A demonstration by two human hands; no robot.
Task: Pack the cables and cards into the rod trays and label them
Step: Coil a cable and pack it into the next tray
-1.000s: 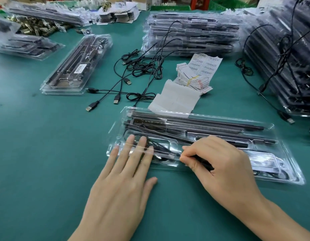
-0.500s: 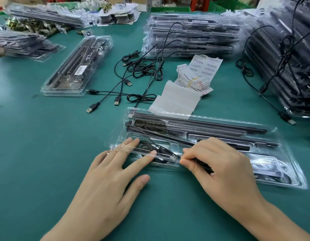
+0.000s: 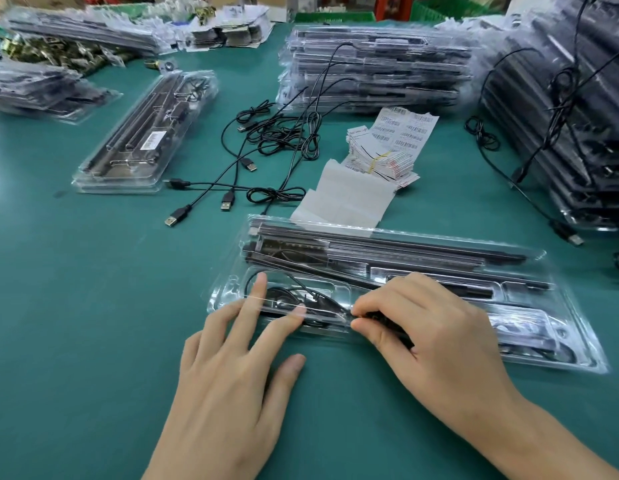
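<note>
A clear plastic rod tray (image 3: 575,344) lies in front of me on the green table, with dark rods (image 3: 387,249) in its far slots. A coiled black cable (image 3: 287,296) sits in the tray's near left pocket. My left hand (image 3: 232,368) lies flat, its straight fingers spread over that pocket and the tray's near rim. My right hand (image 3: 436,334) has curled fingers pinching the black cable end at the tray's near edge. Loose USB cables (image 3: 266,147) lie beyond the tray. A banded stack of cards (image 3: 381,157) and white label sheets (image 3: 349,199) lie behind the tray.
A packed tray with a label (image 3: 145,133) lies at the left. Stacks of trays stand at the back centre (image 3: 374,67), the right (image 3: 575,109) and far left (image 3: 41,88). More cables (image 3: 509,157) trail off the right stack. Brass hardware (image 3: 51,51) is heaped at the back left.
My left hand has turned and spread its fingers, the forefinger reaching further into the cable pocket. My right hand keeps its pinch in the same place.
</note>
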